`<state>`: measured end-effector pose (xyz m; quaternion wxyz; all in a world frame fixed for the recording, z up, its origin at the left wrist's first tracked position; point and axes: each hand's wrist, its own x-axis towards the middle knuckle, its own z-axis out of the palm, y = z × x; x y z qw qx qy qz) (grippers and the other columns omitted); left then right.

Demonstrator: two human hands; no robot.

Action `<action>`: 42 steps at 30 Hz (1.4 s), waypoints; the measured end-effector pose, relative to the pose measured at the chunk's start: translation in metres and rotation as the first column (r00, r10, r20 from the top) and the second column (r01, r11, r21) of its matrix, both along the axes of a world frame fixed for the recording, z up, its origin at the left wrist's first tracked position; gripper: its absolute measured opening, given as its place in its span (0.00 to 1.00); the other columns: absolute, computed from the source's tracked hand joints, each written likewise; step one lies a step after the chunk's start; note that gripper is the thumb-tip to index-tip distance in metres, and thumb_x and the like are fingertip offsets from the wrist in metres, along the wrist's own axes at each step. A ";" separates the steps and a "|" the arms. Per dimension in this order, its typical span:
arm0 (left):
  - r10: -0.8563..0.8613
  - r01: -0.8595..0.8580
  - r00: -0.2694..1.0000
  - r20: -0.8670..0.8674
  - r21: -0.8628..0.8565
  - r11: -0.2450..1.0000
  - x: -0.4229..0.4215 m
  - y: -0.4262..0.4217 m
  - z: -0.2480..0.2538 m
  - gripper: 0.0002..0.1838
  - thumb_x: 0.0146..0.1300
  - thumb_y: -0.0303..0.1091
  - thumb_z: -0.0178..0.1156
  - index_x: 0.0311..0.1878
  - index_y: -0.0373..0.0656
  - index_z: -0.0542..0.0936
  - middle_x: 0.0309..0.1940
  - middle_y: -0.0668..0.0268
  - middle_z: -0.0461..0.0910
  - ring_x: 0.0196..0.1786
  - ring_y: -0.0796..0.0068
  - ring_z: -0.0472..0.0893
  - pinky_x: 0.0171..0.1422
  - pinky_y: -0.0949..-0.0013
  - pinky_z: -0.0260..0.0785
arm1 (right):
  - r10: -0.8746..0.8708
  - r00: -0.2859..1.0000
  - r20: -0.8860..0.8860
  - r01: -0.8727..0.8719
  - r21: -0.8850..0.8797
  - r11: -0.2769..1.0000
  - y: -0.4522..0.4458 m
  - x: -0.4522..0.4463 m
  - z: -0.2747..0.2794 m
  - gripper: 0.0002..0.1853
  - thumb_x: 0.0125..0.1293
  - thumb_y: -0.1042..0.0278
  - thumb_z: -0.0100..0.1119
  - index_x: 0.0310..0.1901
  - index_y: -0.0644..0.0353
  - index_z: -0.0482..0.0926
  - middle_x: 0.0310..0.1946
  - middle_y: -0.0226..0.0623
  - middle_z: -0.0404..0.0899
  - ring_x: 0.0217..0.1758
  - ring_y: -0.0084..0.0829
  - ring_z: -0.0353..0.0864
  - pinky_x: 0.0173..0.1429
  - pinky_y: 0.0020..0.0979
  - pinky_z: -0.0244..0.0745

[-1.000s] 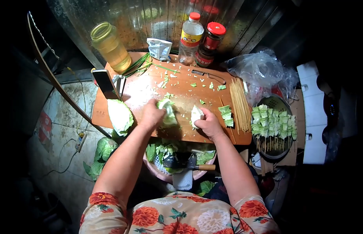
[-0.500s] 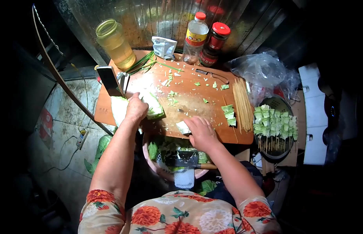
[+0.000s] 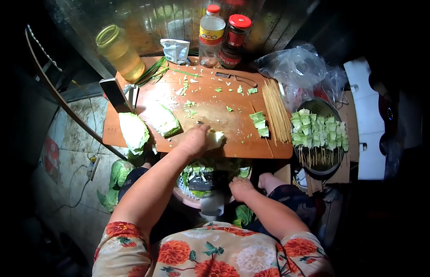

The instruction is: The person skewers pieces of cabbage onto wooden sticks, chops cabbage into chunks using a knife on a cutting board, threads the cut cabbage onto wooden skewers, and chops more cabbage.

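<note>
My left hand [image 3: 195, 140] is closed on a small pale cabbage piece [image 3: 216, 139] near the front edge of the wooden board [image 3: 208, 108]. Below that edge, my right hand [image 3: 241, 189] is closed around the handle of a knife, which it hides. The dark knife blade [image 3: 208, 181] lies over cut cabbage in a pink basin [image 3: 191, 202]. Two larger cabbage wedges, one [image 3: 163, 121] on the board and another [image 3: 134, 132] at its left edge, are to the left. A skewered cabbage piece [image 3: 259, 123] lies at the right.
Bamboo skewers [image 3: 276, 113] line the board's right side. Beyond it, loaded cabbage skewers [image 3: 318, 131] rest on a dark strainer. A phone [image 3: 114, 94], yellow jar [image 3: 120, 53], clear bottle [image 3: 211, 37], red-lidded jar [image 3: 238, 30] and peeler [image 3: 235, 78] are at the back.
My left hand has left the wedge and moved right to the small cabbage piece. My right hand has let go of that piece and dropped to the knife handle. The view has shifted slightly.
</note>
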<state>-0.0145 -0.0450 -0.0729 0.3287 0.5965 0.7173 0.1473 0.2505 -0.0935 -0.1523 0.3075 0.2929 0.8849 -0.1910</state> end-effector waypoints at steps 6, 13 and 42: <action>0.039 -0.018 0.989 0.140 -0.149 0.989 -0.003 0.004 -0.011 0.19 0.58 0.36 0.59 0.51 0.37 0.77 0.41 0.48 0.81 0.48 0.51 0.80 0.55 0.59 0.71 | -0.115 0.991 -0.068 0.116 0.019 0.993 0.008 -0.015 0.014 0.13 0.53 0.70 0.58 0.42 0.60 0.81 0.45 0.42 0.79 0.52 0.41 0.78 0.54 0.39 0.75; 0.041 0.001 0.987 0.152 -0.266 0.964 -0.006 0.001 -0.008 0.19 0.59 0.41 0.60 0.46 0.35 0.77 0.39 0.49 0.81 0.46 0.54 0.81 0.52 0.61 0.70 | -0.131 0.991 0.042 0.137 -0.338 0.931 0.069 -0.023 0.148 0.17 0.49 0.57 0.59 0.37 0.59 0.81 0.35 0.46 0.82 0.41 0.46 0.82 0.44 0.41 0.76; 0.388 -0.337 0.905 0.175 -0.264 0.904 -0.005 0.003 -0.040 0.25 0.57 0.47 0.59 0.39 0.27 0.74 0.33 0.40 0.80 0.42 0.44 0.81 0.49 0.55 0.73 | -0.866 0.374 -0.331 0.599 -0.627 0.499 0.025 -0.049 0.122 0.14 0.58 0.60 0.56 0.36 0.65 0.74 0.28 0.52 0.78 0.35 0.53 0.79 0.41 0.44 0.73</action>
